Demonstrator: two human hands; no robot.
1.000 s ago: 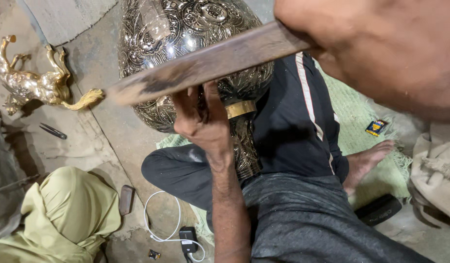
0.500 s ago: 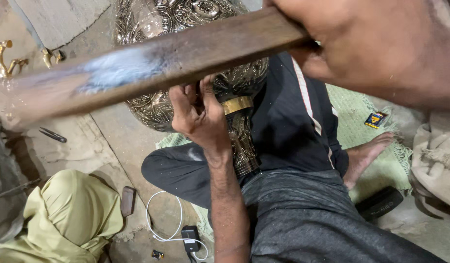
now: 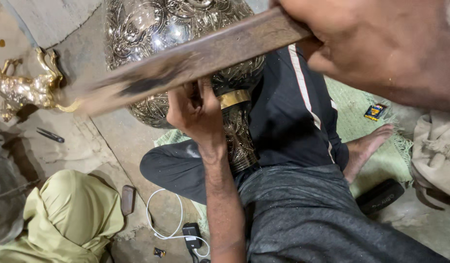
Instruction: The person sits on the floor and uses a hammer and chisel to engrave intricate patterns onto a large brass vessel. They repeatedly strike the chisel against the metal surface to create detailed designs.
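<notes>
One large engraved metal vase [image 3: 152, 29], silvery and covered in floral relief, lies across the lap of the seated person, its narrower brass-banded neck [image 3: 237, 126] running down between the legs. The left hand [image 3: 193, 109] is curled against the vase just below its belly, fingers bent inward and pinched on something too small and hidden to make out. The right hand [image 3: 381, 48], close to the camera and blurred, is clenched around one end of a single long wooden stick [image 3: 186, 63], which slants across the vase toward the left, its far end smeared by motion. On the concrete floor [image 3: 88, 141] to the left stands one brass animal figurine [image 3: 27, 85], and just below it lies one small dark tool [image 3: 50, 135]. Nearer the bottom sit one olive-green cloth bundle [image 3: 69, 219], one small dark oblong block [image 3: 128, 199], one white cable [image 3: 161, 219] looping to one dark charger plug [image 3: 192, 234]. A green mat [image 3: 381, 146] lies under the person's bare foot [image 3: 369, 146], with one small colourful packet [image 3: 375, 111] on it and one black oblong case [image 3: 381, 195] at its near edge. One beige cloth [image 3: 437, 156] is heaped at the right.
</notes>
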